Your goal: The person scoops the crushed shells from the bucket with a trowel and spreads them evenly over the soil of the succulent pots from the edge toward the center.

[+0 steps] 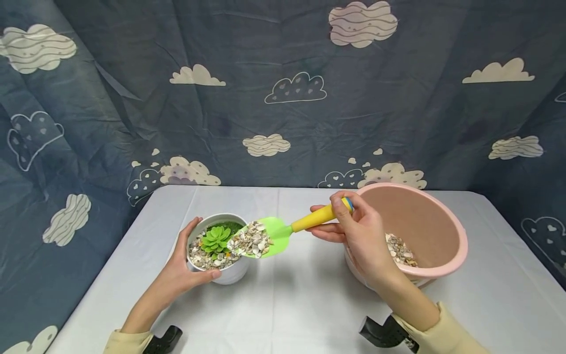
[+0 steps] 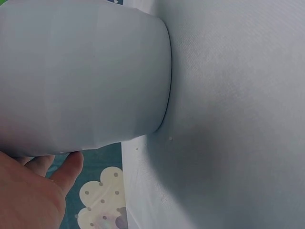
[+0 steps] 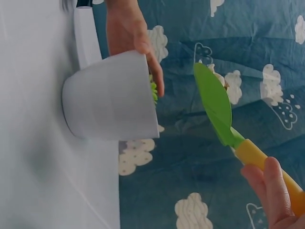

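A white flowerpot (image 1: 230,273) stands on the table at centre-left, holding a green succulent (image 1: 216,239) among pale pebbles or shell bits. Around its near and left sides my left hand (image 1: 183,268) holds it, thumb at the front and fingers at the far side. My right hand (image 1: 360,231) grips the yellow handle of a toy trowel (image 3: 214,102). On its green blade (image 1: 278,236) lies a heap of small stone or shell pieces (image 1: 252,240). The blade's tip is over the pot's right rim in the head view, and the right wrist view shows it raised above the pot.
A pink bucket (image 1: 442,236) stands at the right, behind my right hand, with more of the pale pieces (image 1: 400,250) at its bottom. White cloth covers the table (image 1: 305,314). A dark cloud-print curtain (image 1: 292,123) hangs at the back and sides.
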The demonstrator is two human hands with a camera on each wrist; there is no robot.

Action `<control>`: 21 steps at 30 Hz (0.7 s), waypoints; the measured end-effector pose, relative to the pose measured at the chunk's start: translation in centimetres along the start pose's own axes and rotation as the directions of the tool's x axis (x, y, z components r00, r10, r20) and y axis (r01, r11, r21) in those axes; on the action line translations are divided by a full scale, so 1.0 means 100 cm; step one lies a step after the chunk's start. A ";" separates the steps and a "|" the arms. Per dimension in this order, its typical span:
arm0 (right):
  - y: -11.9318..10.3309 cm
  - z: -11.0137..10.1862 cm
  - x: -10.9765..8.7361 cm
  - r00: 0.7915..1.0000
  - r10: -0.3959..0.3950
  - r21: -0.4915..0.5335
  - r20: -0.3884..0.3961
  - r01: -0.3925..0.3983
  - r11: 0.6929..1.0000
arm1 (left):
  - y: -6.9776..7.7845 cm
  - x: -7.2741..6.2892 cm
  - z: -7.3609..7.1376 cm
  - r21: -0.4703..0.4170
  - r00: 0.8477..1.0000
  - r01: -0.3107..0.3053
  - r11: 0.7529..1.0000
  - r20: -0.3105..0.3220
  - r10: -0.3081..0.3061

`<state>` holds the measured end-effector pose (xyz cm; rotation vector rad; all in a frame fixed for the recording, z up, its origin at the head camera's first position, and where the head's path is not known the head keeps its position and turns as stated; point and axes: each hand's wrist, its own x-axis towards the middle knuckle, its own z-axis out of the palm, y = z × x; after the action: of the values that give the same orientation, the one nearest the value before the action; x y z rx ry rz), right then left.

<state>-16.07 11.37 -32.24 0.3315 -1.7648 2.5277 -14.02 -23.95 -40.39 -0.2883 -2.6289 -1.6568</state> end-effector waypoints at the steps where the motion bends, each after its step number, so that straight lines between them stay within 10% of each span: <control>1: 0.002 0.001 0.000 1.000 0.002 -0.001 -0.004 -0.002 1.000 | 0.000 0.000 0.000 0.000 1.000 0.000 1.000 0.000 0.000; 21: 0.027 0.019 0.007 0.998 0.031 0.032 -0.053 -0.030 0.999 | -0.003 0.001 0.000 0.001 1.000 -0.027 1.000 -0.010 0.027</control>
<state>-16.90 8.56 -34.00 0.2377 -1.7261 2.5619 -14.13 -24.02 -40.65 -0.3126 -2.6069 -1.6442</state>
